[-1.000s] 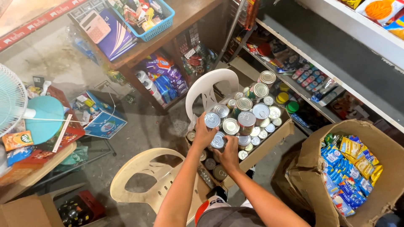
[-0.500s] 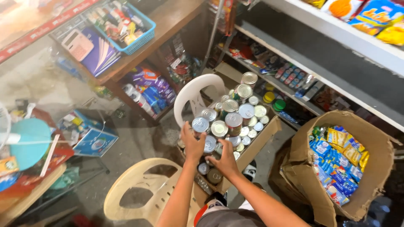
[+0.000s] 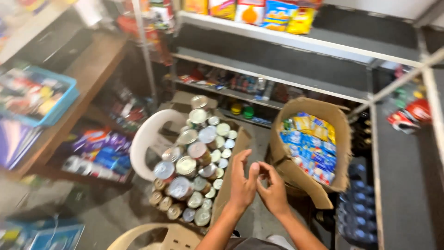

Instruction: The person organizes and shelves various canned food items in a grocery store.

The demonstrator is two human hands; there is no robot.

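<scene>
A person's left hand [image 3: 242, 183] and right hand [image 3: 274, 190] meet fingertip to fingertip above a concrete floor [image 3: 115, 213], both empty, fingers loosely spread and clamped on nothing. Just left of them, round metal tins [image 3: 196, 166] with shiny silver lids fill an open cardboard tray [image 3: 237, 157] resting on a white plastic chair [image 3: 148, 141]; some tins stand stacked in tiers. To the right, a torn brown cardboard box [image 3: 319, 185] holds glossy blue and yellow sachets [image 3: 311, 143]. A beige plastic chair [image 3: 157, 237] sits at the bottom edge. Grey metal shelving [image 3: 296, 46] crosses behind, carrying bright yellow and orange packets [image 3: 273, 13] on top. At far left, a blue plastic basket [image 3: 37, 95] rests on a wooden surface [image 3: 88, 74]; its contents are blurred.
</scene>
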